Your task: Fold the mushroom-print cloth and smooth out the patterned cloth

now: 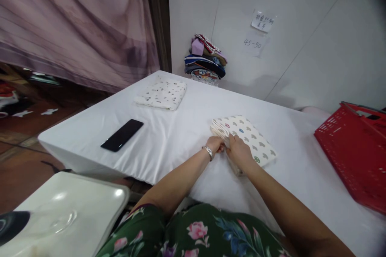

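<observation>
A folded cream cloth (pixel 251 136) printed with grey mushroom-like shapes and a few coloured motifs lies on the white-covered table in front of me. My left hand (pixel 215 145), with a bracelet at the wrist, is closed on the near left edge of the cloth, where its layers show. Close beside it, my right hand (pixel 240 153) grips the same edge, its fingers over the top layer. Both sets of fingertips are partly hidden among the folds. Further back on the left lies another folded white cloth (pixel 164 92) with small dark prints.
A black phone (pixel 122 135) lies on the tablecloth (pixel 169 144) at left. At right stands a red plastic basket (pixel 356 152). A stack of folded fabrics (pixel 206 59) rises behind the table by the wall. A white stool-like surface (pixel 75 200) is at lower left.
</observation>
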The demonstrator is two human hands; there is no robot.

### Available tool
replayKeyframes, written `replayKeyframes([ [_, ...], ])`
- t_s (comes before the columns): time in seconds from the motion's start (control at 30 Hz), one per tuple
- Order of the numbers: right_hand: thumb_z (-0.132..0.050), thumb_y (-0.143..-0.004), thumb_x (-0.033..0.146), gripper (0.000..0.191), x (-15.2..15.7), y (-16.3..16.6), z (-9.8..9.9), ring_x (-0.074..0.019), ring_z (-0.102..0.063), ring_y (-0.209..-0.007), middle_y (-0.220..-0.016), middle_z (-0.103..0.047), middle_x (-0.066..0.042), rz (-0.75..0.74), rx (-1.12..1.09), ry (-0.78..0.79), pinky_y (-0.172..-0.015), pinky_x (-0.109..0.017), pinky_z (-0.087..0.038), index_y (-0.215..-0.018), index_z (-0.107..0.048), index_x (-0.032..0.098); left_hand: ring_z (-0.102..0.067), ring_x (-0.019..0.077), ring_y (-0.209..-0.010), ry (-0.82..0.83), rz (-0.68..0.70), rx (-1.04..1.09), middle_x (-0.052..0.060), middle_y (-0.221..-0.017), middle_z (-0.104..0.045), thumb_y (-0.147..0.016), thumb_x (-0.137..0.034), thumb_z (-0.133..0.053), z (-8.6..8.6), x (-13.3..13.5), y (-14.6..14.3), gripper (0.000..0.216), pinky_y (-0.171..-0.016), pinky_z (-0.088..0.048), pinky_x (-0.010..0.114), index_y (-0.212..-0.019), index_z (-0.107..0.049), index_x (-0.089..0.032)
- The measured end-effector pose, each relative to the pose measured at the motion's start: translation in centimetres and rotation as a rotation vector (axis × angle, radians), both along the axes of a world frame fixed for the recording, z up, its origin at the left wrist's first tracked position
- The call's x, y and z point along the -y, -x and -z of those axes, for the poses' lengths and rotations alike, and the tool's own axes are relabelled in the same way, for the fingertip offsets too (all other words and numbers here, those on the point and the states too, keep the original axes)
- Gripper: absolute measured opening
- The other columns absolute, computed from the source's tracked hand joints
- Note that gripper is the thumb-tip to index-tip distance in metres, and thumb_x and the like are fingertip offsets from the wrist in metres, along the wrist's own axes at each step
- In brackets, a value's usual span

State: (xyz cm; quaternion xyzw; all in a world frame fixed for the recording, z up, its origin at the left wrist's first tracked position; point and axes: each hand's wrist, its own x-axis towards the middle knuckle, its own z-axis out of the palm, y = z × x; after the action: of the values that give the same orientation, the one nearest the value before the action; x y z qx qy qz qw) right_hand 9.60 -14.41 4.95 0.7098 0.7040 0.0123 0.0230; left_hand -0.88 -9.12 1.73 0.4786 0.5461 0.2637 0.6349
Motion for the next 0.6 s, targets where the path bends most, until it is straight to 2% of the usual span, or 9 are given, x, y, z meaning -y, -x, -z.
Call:
replayKeyframes([
  [0.13,-0.048,-0.079,0.025,0.04,-1.1,-1.0,-0.6,-0.0232,-0.054,-0.093,-0.108,-0.053,-0.012,-0.003,-0.043,0.048,-0.071,-0.029,-0.036,-0.117,-0.045,0.015,-0.055,0.0104,-0.051,-0.126,0.055,-0.122,0.003,-0.067,-0.064,-0.071,-0.013,-0.05,0.5,-0.7,0.7,0.014,-0.05,-0.042,0.021,-0.075,-0.063,-0.014],
  [0.23,-0.047,-0.077,0.026,0.039,-1.3,-1.1,-0.9,-0.0226,-0.055,-0.091,-0.107,-0.054,-0.011,-0.011,-0.049,0.049,-0.07,-0.028,-0.035,-0.116,-0.047,0.017,-0.06,0.018,-0.078,-0.283,0.067,-0.248,0.006,-0.082,-0.066,-0.071,-0.013,-0.052,0.9,-1.1,1.5,0.016,-0.068,-0.045,0.026,-0.08,-0.065,-0.017],
  [0.33,-0.046,-0.076,0.023,0.04,-1.2,-0.8,-0.9,-0.0229,-0.055,-0.089,-0.106,-0.054,-0.011,-0.017,-0.028,0.042,-0.068,-0.028,-0.034,-0.115,-0.048,0.016,-0.055,0.022,-0.1,-0.429,0.122,-0.331,0.006,-0.098,-0.063,-0.071,-0.014,-0.055,1.1,-0.8,2.1,0.017,-0.083,-0.041,0.028,-0.082,-0.066,-0.021],
  [0.43,-0.045,-0.076,0.021,0.036,-1.0,-0.6,-0.9,-0.0227,-0.055,-0.086,-0.102,-0.055,-0.011,-0.022,-0.028,0.039,-0.065,-0.028,-0.033,-0.11,-0.05,0.016,-0.056,0.0214,-0.098,-0.524,0.224,-0.383,0.005,-0.103,-0.06,-0.072,-0.014,-0.056,1.4,-0.2,2.3,0.017,-0.083,-0.04,0.027,-0.081,-0.066,-0.023],
  [0.6,-0.045,-0.077,0.022,0.033,-0.9,-1.1,-1.3,-0.0205,-0.055,-0.085,-0.1,-0.056,-0.008,-0.013,-0.06,0.056,-0.065,-0.027,-0.033,-0.109,-0.051,0.018,-0.06,0.0173,-0.086,-0.896,0.597,-0.65,0.003,-0.105,-0.057,-0.083,-0.023,-0.046,1.5,-0.8,2.7,0.022,-0.069,-0.043,0.025,-0.094,-0.065,-0.027],
])
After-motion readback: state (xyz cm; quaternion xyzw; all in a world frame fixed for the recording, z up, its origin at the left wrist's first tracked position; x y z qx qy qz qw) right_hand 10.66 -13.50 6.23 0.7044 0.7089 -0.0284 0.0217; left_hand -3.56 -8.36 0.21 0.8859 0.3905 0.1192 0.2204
